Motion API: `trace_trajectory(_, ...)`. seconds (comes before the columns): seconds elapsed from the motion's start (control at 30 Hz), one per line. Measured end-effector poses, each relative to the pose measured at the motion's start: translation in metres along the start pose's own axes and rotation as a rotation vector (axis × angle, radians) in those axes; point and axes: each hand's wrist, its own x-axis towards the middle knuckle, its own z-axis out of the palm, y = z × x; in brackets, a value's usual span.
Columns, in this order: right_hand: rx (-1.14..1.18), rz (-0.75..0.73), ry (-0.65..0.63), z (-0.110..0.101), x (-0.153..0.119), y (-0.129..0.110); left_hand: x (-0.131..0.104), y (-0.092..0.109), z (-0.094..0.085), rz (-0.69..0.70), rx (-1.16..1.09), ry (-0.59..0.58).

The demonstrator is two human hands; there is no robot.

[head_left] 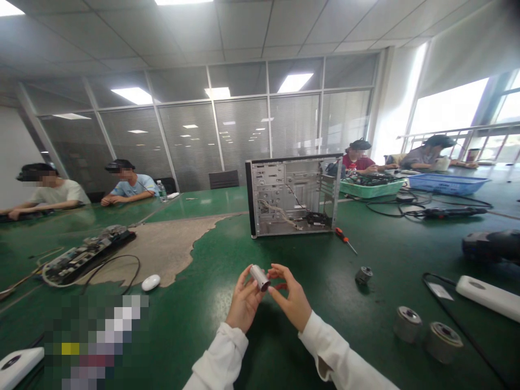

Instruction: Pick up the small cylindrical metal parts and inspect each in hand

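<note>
From the wearer's head, the broad green-topped table (219, 260) is viewed forward and slightly downward; the bare left hand (246, 303) and bare right hand (293, 299) are framed close at lower centre, with the open silver metal computer case (298, 192) faced beyond and the grey-framed glass partition (239, 127) far behind.

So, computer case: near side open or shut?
Open. The computer case shows no cover panel on its near side; its bare metal inside and loose wires are in plain view.

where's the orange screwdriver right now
In the head view, right of centre, the orange screwdriver lies on the green table by the open computer case's lower right corner.
</note>
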Motion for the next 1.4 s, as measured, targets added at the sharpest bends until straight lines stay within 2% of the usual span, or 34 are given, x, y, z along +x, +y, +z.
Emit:
trace_trajectory(0.2, -0.052, -0.040, -0.051, 0.001, -0.002, 0.001, 0.001, 0.001, -0.004, -0.099, -0.178, -0.054)
trace_trajectory(0.37, -0.051, -0.059, -0.131, 0.001, -0.003, 0.001, 0.001, 0.001, -0.005, -0.180, -0.167, -0.069)
trace_trajectory(0.57, -0.001, 0.012, -0.190, -0.001, -0.001, 0.000, -0.001, 0.001, -0.006, -0.270, -0.164, -0.112)
trace_trajectory(0.83, 0.028, 0.089, -0.208, 0.001, -0.002, -0.002, -0.003, 0.004, 0.001, -0.357, -0.139, -0.089)
trace_trajectory(1.0, -0.047, -0.006, -0.225, 0.000, -0.004, -0.004, -0.005, 0.005, 0.004, -0.290, 0.011, -0.095)
trace_trajectory(1.17, -0.143, -0.130, -0.251, -0.003, -0.004, -0.009, -0.004, 0.007, -0.005, -0.271, 0.152, -0.136)
trace_trajectory(1.3, -0.141, -0.144, -0.264, -0.003, -0.003, -0.009, -0.001, 0.005, -0.011, -0.259, 0.134, -0.103)
trace_trajectory(1.4, -0.121, -0.154, -0.220, -0.005, -0.002, -0.009, 0.000, 0.005, -0.012, -0.285, 0.061, -0.096)
